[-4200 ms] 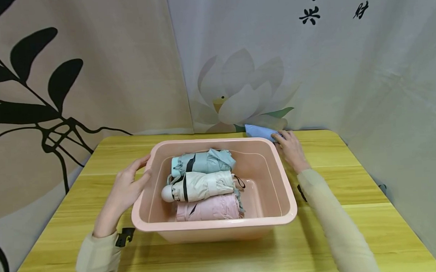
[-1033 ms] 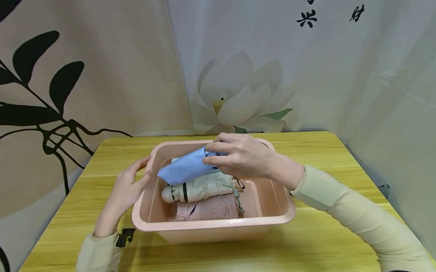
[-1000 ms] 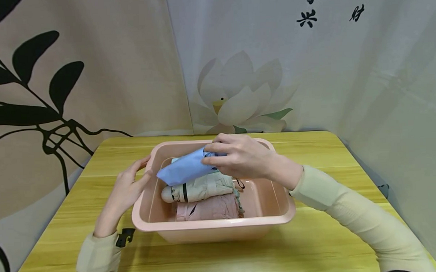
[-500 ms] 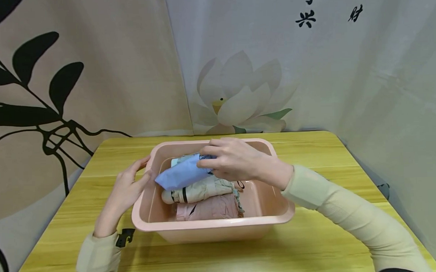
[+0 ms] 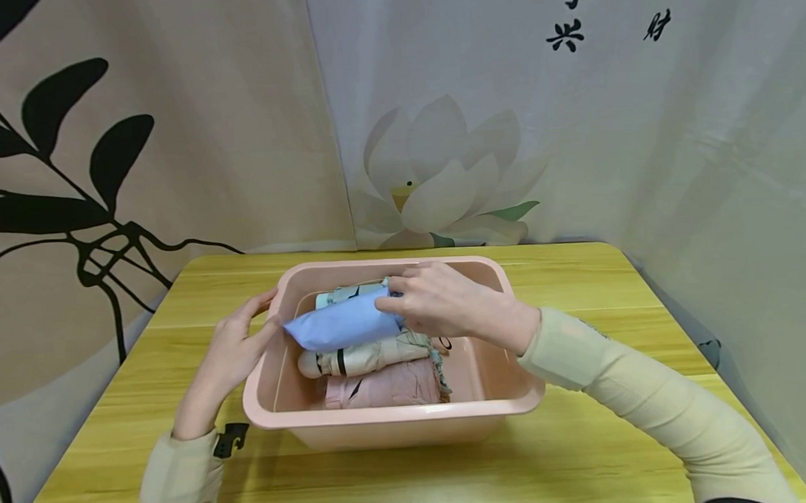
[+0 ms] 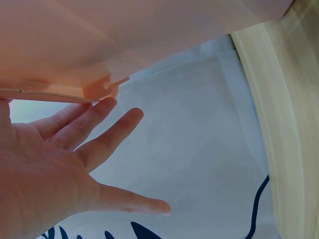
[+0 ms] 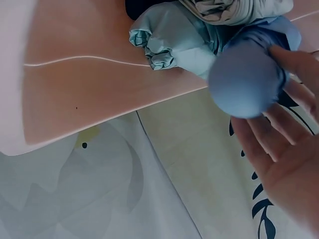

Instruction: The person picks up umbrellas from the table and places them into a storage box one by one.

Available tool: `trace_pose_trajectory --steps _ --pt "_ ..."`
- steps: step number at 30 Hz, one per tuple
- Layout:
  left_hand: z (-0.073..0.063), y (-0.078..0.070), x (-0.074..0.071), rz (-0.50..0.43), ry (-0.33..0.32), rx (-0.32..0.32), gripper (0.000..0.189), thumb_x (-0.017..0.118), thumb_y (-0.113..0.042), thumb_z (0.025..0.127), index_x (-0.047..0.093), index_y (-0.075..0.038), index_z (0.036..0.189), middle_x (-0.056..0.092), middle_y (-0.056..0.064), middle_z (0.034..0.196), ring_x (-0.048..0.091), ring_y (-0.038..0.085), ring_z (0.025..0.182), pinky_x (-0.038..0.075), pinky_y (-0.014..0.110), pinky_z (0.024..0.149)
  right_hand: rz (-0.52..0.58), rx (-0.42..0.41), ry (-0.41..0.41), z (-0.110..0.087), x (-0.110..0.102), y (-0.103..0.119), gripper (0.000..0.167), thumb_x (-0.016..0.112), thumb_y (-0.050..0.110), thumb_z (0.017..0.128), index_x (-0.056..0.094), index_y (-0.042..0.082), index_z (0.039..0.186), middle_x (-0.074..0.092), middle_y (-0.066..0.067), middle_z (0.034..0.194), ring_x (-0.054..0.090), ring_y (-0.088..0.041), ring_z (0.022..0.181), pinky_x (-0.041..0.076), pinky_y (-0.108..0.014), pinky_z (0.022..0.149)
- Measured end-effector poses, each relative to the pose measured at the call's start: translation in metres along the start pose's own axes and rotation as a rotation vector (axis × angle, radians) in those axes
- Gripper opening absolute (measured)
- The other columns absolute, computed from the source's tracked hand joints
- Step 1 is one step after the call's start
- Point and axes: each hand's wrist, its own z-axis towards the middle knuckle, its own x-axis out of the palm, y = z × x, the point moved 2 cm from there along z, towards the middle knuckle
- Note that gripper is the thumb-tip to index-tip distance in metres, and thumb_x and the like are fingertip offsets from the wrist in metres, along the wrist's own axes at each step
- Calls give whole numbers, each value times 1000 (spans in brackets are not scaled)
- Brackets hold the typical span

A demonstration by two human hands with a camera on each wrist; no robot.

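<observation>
A blue folded umbrella [image 5: 345,321] lies slantwise over the other umbrellas in the pink plastic tub [image 5: 409,414]. My right hand [image 5: 445,298] grips its right end, thumb on one side and fingers on the other. In the right wrist view its rounded blue handle end [image 7: 244,79] shows beside the fingers. Beneath and around it lie a pale teal folded umbrella [image 5: 327,297], a white one [image 5: 373,356] with a black band, and a pink one [image 5: 384,385]. My left hand [image 5: 236,346] rests against the tub's left rim, its fingers straight and spread in the left wrist view.
The tub stands on a yellow wood-grain table [image 5: 648,391]. Behind the table hangs a pale curtain [image 5: 238,124] printed with leaves and a lotus. The tub's right part shows bare floor [image 5: 470,367].
My right hand picked up the blue umbrella from behind the tub and brought it over the tub. In the last second it moved slightly left and lower. The left hand has stayed at the rim.
</observation>
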Motion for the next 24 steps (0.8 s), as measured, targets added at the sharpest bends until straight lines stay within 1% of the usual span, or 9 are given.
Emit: trace_pose_trajectory --steps 4,7,10,13,15,17,19,21,24 --pt "0 1 0 0 7 -11 52 44 -29 100 40 -1 143 48 30 138 42 49 129 39 61 101 -4 33 58 -1 0 -2 16 65 11 81 59 18 93 64 0 82 61 -17 72 47 -28 56" --pt "0 1 0 1 8 -13 52 44 -29 100 40 -1 143 48 30 137 42 49 129 39 61 101 18 54 86 -3 -2 -3 18 67 13 81 61 19 97 67 1 90 64 -17 82 52 -30 64" --pt "0 1 0 0 8 -15 52 44 -29 100 40 -1 143 48 30 137 42 49 129 38 61 102 62 74 125 -6 -5 -6 21 69 18 82 63 19 102 67 1 98 64 -18 89 54 -32 73" --pt "-1 2 0 -4 10 -18 52 45 -30 100 40 -2 143 48 30 138 41 49 129 38 61 102 106 105 151 -12 -11 -11 24 70 23 83 65 19 106 68 1 103 64 -19 89 54 -35 76" --pt "-1 2 0 -4 11 -18 52 44 -30 100 40 -2 143 48 30 138 41 49 129 38 61 102 124 135 145 -18 -16 -16 25 70 24 83 64 19 108 68 2 103 64 -19 89 54 -38 76" --pt "-1 2 0 -5 10 -17 52 44 -30 100 39 -1 143 48 30 138 42 49 129 39 61 102 148 178 107 -26 -22 -23 25 69 23 83 65 18 108 69 2 100 65 -19 85 53 -38 73" --pt "-1 2 0 -5 7 -14 52 44 -29 100 39 -1 143 48 31 137 42 50 128 40 61 100 171 237 48 -35 -28 -31 23 70 22 84 67 17 106 69 1 95 65 -19 82 53 -38 70" --pt "-1 2 0 -12 5 -9 52 45 -29 100 39 -1 143 48 31 137 43 49 128 41 61 99 194 311 -41 -47 -31 -38 19 70 21 84 68 16 102 69 0 92 65 -19 78 52 -36 66" --pt "-1 4 -1 -43 0 2 51 45 -30 100 40 -2 143 49 31 136 48 49 124 46 59 95 219 436 -213 -66 -26 -49 12 72 16 83 69 11 94 70 -2 87 66 -19 74 53 -35 61"
